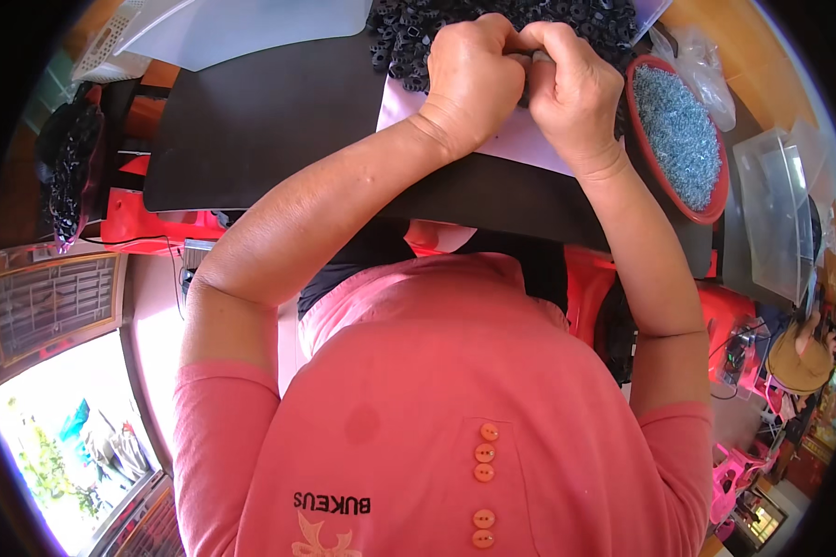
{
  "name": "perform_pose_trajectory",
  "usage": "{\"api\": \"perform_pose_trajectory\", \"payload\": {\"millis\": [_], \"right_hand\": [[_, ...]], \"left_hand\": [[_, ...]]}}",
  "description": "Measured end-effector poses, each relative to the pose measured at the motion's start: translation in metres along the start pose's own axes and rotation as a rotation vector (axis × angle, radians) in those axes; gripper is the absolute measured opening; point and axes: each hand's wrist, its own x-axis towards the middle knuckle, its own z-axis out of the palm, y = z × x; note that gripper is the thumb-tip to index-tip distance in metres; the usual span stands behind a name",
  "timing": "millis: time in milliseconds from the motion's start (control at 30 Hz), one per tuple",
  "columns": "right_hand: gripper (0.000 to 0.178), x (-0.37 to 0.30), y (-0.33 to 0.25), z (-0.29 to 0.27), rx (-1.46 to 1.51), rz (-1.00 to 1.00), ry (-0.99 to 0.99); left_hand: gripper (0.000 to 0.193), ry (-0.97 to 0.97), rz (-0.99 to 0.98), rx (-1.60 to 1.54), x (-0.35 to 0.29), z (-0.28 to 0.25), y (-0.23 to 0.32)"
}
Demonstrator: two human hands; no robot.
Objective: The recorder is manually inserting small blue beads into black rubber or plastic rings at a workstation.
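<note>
Both hands meet at the far side of the dark table (251, 139), fingers curled in and thumbs close together. My left hand (474, 79) and my right hand (576, 93) pinch a small dark piece between them, mostly hidden by the fingers. Just beyond the hands spreads a heap of small black pieces (404, 51), which look like plastic parts with holes. Under the hands lies a pale sheet (529, 144). To the right of my right hand sits a red oval basin (723, 190) filled with small light-blue, glassy-looking bits (678, 139).
A translucent white bin (251, 32) stands at the far left of the table. Clear plastic bags (706, 74) lie behind the basin, and a clear plastic box (776, 209) is right of it. Red stools (125, 223) stand around the table.
</note>
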Motion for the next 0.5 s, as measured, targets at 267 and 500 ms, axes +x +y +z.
{"api": "perform_pose_trajectory", "payload": {"millis": [267, 500], "right_hand": [[0.038, -0.005, 0.009, 0.006, 0.099, 0.157, 0.102], [0.044, 0.000, 0.000, -0.004, 0.207, 0.340, 0.025]], "left_hand": [[0.009, -0.085, -0.245, -0.287, 0.005, -0.011, 0.018], [0.012, -0.131, -0.335, -0.487, 0.010, -0.017, 0.022]]}}
